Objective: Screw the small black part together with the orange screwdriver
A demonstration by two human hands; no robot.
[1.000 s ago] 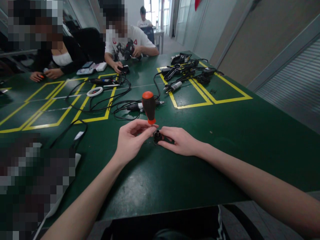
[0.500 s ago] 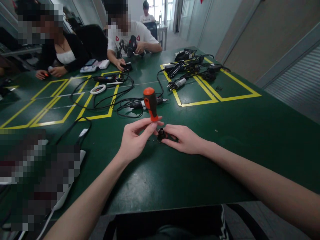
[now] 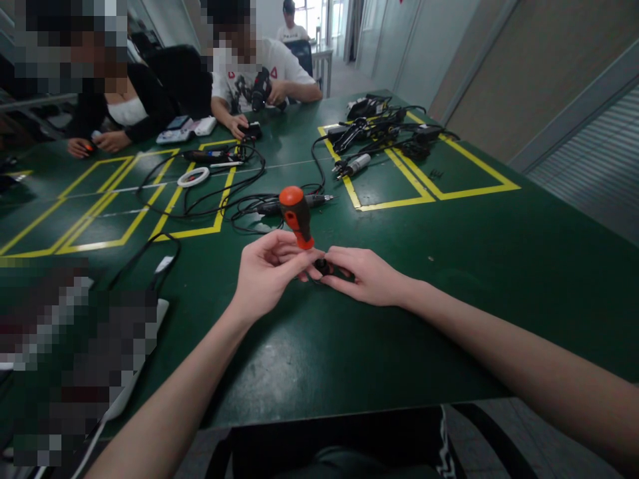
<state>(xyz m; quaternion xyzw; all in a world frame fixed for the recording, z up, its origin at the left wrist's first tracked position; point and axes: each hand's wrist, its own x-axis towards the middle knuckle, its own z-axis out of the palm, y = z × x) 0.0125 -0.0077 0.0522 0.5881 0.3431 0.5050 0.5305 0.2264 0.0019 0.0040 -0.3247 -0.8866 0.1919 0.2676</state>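
Green table (image 3: pixel 449 279), hands — left (image 3: pixel 267 276) gripping screwdriver (image 3: pixel 296 215), right (image 3: pixel 367 276) (flat) steadying black part (image 3: pixel 323 267)

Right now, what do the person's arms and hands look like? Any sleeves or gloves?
Both arms are bare, with no sleeves showing. The left hand and right hand wear no gloves; no watch, ring or bracelet shows. The fingers are slim.

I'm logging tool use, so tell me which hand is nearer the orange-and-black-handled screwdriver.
Left. The left hand pinches the orange-and-black-handled screwdriver just below its handle, fingertips touching it. The right hand lies beside it on the green table, holding a small black part.
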